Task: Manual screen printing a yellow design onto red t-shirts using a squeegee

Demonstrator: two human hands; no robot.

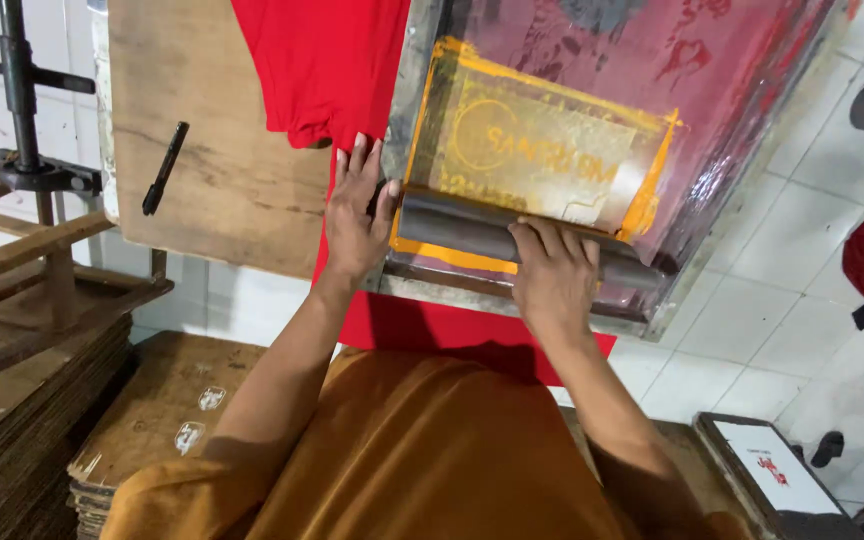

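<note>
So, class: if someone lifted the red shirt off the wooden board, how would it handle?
The red shirt would probably flop; its hem already lies in soft folds. It looks thin, so likely light. Pinned under the screen frame, it may drag.

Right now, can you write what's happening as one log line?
left hand: flat on screen frame edge | right hand: gripping squeegee | red shirt: under screen, on wooden board

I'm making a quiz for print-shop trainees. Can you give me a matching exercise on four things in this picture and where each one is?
Things:
1. left hand
2. right hand
3. black marker
4. red shirt

Places:
A. lying loose on the wooden board
B. on the grey squeegee
C. spread under the screen frame
D. flat at the frame's left edge

Pairs: 1-D, 2-B, 3-A, 4-C
</note>
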